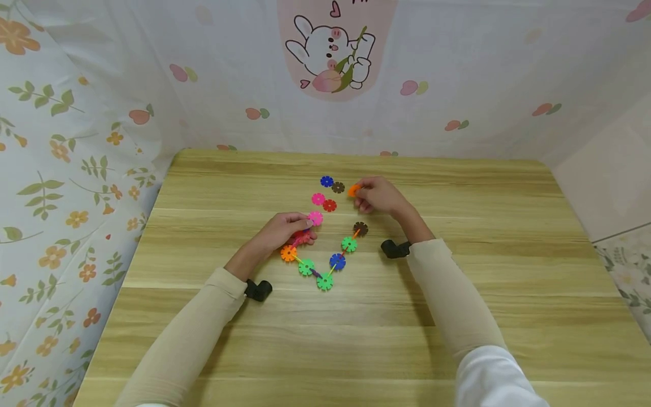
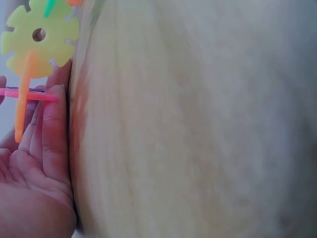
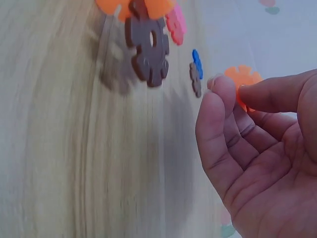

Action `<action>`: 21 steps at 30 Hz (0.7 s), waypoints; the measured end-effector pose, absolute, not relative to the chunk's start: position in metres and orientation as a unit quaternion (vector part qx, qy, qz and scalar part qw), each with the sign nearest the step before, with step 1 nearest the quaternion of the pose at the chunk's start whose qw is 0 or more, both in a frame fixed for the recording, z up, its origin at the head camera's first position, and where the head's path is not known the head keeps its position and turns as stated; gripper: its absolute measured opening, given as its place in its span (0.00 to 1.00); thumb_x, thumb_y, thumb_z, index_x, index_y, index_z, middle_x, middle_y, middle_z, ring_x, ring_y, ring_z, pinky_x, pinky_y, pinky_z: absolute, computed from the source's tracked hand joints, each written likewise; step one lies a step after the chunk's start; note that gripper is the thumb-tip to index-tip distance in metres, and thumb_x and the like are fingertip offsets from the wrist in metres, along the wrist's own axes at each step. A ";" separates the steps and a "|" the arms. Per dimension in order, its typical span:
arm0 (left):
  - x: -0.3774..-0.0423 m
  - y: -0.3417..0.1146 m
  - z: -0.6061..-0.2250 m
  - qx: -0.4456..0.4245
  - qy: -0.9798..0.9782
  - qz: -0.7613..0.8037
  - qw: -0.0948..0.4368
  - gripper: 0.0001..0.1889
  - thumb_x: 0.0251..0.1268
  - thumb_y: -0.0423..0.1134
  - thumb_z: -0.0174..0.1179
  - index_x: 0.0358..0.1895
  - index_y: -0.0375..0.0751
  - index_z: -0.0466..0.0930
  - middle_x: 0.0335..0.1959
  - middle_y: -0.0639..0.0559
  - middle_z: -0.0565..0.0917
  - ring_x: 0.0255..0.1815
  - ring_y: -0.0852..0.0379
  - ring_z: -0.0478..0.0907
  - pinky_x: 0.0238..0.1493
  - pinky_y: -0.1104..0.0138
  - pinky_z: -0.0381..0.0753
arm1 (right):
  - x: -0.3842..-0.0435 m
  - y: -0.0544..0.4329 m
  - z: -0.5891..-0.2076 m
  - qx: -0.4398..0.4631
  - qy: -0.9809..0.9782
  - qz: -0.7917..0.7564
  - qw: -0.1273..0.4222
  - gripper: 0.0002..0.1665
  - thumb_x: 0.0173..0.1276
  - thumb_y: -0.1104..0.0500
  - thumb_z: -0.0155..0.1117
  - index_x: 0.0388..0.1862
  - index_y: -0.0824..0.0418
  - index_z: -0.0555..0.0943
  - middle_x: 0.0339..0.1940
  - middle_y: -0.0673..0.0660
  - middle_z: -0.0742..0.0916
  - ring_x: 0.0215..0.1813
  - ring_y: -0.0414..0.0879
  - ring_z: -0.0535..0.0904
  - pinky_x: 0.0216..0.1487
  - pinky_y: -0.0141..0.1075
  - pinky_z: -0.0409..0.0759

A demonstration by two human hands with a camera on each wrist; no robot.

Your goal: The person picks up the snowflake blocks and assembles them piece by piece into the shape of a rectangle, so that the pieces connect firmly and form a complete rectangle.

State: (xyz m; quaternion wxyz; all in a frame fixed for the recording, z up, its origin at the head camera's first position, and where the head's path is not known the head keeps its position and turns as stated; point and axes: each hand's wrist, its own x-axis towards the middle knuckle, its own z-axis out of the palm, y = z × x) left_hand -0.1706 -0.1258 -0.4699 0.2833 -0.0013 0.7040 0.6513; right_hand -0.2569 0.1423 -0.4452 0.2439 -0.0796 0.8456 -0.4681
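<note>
My left hand pinches a pink notched plastic disc between thumb and fingers. Under these fingers sits the left end of a curved chain of interlocked discs, partly hidden by the hand. An orange disc, a green disc and a blue disc are among its links, and a brown disc forms its right end. In the left wrist view, a yellow disc overlaps the fingers. Farther back, my right hand grips a loose orange disc by its edge.
Loose discs lie on the wooden table between and beyond the hands: a blue disc beside a brown disc, and a pink disc beside a red disc. A patterned cloth hangs behind the table.
</note>
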 end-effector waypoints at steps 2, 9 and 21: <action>-0.171 -0.126 -0.470 -0.002 0.703 0.652 0.284 0.17 0.75 0.42 0.53 0.57 0.34 0.77 0.41 0.42 0.87 0.39 0.53 0.87 0.46 0.65 0.84 | -0.255 0.140 -0.443 -0.084 0.845 -0.467 0.246 0.15 0.77 0.60 0.49 0.52 0.68 0.77 0.32 0.61 0.84 0.32 0.51 0.81 0.36 0.39 0.84; -0.171 -0.127 -0.470 -0.004 0.705 0.649 0.287 0.17 0.75 0.43 0.53 0.56 0.35 0.77 0.42 0.42 0.87 0.40 0.52 0.87 0.48 0.65 0.84 | -0.249 0.130 -0.440 -0.110 0.846 -0.457 0.251 0.16 0.74 0.62 0.51 0.53 0.68 0.78 0.36 0.65 0.86 0.34 0.52 0.82 0.39 0.41 0.85; -0.172 -0.126 -0.469 -0.006 0.705 0.648 0.287 0.16 0.76 0.42 0.51 0.55 0.34 0.78 0.42 0.41 0.87 0.40 0.51 0.87 0.50 0.63 0.83 | -0.240 0.112 -0.436 -0.143 0.848 -0.437 0.263 0.15 0.73 0.63 0.49 0.50 0.68 0.79 0.35 0.65 0.86 0.34 0.54 0.83 0.36 0.39 0.85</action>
